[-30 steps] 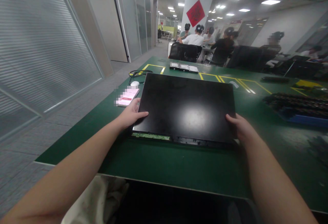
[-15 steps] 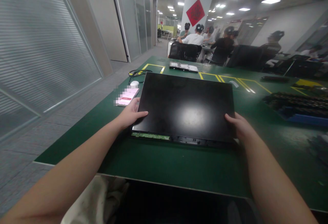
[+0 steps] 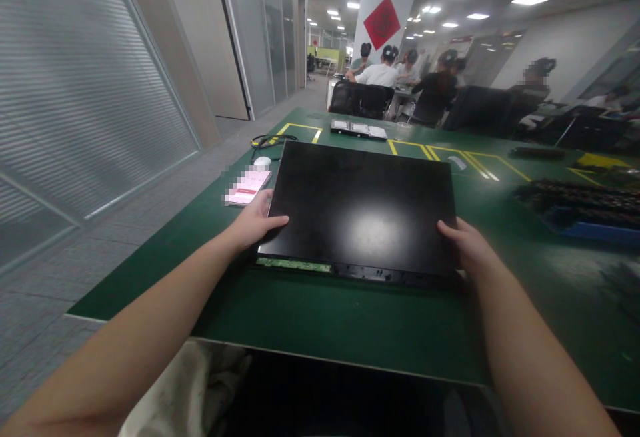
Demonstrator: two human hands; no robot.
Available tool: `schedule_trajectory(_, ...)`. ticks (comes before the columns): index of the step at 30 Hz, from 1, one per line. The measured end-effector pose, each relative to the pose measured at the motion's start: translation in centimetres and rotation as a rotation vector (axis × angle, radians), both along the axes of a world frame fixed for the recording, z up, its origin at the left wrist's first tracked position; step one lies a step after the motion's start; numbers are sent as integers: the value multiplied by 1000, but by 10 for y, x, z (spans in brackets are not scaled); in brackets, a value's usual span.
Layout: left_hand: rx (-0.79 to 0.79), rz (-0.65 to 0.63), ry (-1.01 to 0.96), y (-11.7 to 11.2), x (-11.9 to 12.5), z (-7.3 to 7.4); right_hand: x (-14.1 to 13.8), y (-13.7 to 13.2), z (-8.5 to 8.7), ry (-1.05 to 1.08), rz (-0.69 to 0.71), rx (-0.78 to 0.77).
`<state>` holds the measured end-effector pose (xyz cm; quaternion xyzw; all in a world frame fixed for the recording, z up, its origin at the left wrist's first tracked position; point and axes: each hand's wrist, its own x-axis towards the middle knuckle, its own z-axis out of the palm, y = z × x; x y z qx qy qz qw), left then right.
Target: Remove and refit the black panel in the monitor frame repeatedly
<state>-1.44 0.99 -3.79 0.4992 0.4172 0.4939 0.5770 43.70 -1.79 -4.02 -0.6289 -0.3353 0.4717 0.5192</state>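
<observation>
A black LCD screen panel [image 3: 360,203] is held between my two hands over the green table. Its far edge is tilted up, and a bright glare spot shows on its face. Along its near edge runs a green circuit board strip [image 3: 294,265]. My left hand [image 3: 256,222] grips the left edge, thumb on the front and fingers partly hidden behind. On the right edge, my right hand [image 3: 467,245] holds it the same way, its fingers hidden behind the panel. Whether the panel's lower edge touches the table I cannot tell.
Left of the panel lie a phone [image 3: 247,187], a white mouse [image 3: 263,162] and a black cable [image 3: 265,142]. Several hard drives [image 3: 359,130] sit toward the back of the table [image 3: 350,330]. A blue tray [image 3: 600,230] of dark parts stands at right. People sit beyond.
</observation>
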Motion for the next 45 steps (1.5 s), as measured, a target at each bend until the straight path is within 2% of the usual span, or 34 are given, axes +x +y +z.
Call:
schedule_trajectory(23, -19, 15, 15, 0, 1, 2, 2, 3, -5, -21, 14, 19)
schedule_trajectory(45, -4, 2, 2, -1, 1, 3, 1, 0, 0, -1, 19, -23)
